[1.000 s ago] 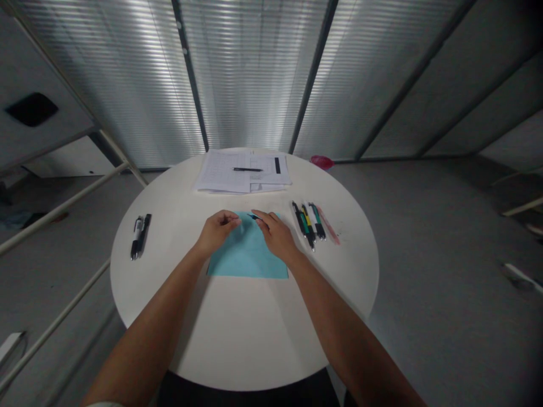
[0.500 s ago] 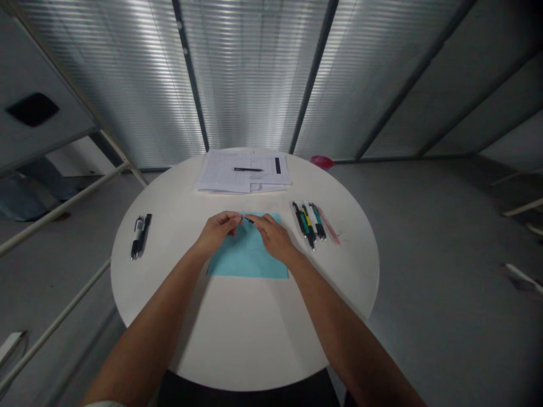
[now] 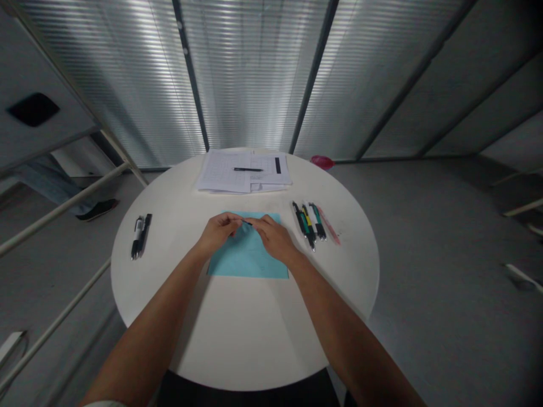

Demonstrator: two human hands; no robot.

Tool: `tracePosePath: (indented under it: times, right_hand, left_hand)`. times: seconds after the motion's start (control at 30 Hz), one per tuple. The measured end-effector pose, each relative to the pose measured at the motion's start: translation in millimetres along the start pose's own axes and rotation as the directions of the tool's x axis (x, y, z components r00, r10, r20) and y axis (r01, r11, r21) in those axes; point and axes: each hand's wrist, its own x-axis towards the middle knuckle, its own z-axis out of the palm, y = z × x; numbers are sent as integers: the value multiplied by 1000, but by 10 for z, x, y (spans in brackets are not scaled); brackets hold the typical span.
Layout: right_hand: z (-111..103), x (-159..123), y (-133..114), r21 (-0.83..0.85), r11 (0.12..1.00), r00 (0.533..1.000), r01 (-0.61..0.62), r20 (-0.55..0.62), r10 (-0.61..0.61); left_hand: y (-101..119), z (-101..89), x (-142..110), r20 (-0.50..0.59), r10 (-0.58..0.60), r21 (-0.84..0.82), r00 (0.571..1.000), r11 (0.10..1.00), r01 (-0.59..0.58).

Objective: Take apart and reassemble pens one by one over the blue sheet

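My left hand (image 3: 219, 232) and my right hand (image 3: 272, 234) meet above a light blue sheet (image 3: 250, 263) in the middle of the table. Between their fingertips is a slim dark pen piece (image 3: 246, 222), pinched at its left end by the left hand and at its right end by the right. Fingers cover most of it, so I cannot tell whether it is one part or two joined. To the right of my right hand lies a group of several pens (image 3: 309, 223), black, green, yellow and white.
Printed papers (image 3: 224, 175) lie at the back of the round white table (image 3: 250, 333), with a black pen (image 3: 248, 169) on top. Two pens (image 3: 141, 236) rest at the left. A pinkish strip (image 3: 330, 225) lies beside the pen group. At the left, a person's leg (image 3: 63, 183) shows behind white rails.
My fingertips have drawn slightly closer, and the gap seen at the dark pen piece is narrower. At the left, the person's leg and shoe have moved right into clearer view.
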Motion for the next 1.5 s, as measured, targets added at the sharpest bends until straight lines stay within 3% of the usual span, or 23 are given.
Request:
tracePosePath:
  times: [0.43,0.67,1.07,1.33,1.5]
  right_hand:
    - [1,8,-17,-62,998,999,31,10,-30]
    - [-25,14,-51,-51,998,1000,30,-1,-30]
    - [-43,9,-75,-9,1000,999,8,-52,-9]
    - [-24,-2,-79,68,998,999,11,-47,-8]
    - [3,16,-47,123,992,997,35,-67,-27]
  left_hand:
    - [-106,-16,17,25,84,218,996,972,-88]
    - [-54,-5,-4,15,54,290,998,955,-56]
    - [19,32,-23,45,22,60,999,998,-25]
    - [-34,-6,-15,54,76,170,996,982,-84]
    - [-2,20,-31,73,39,106,997,993,-47]
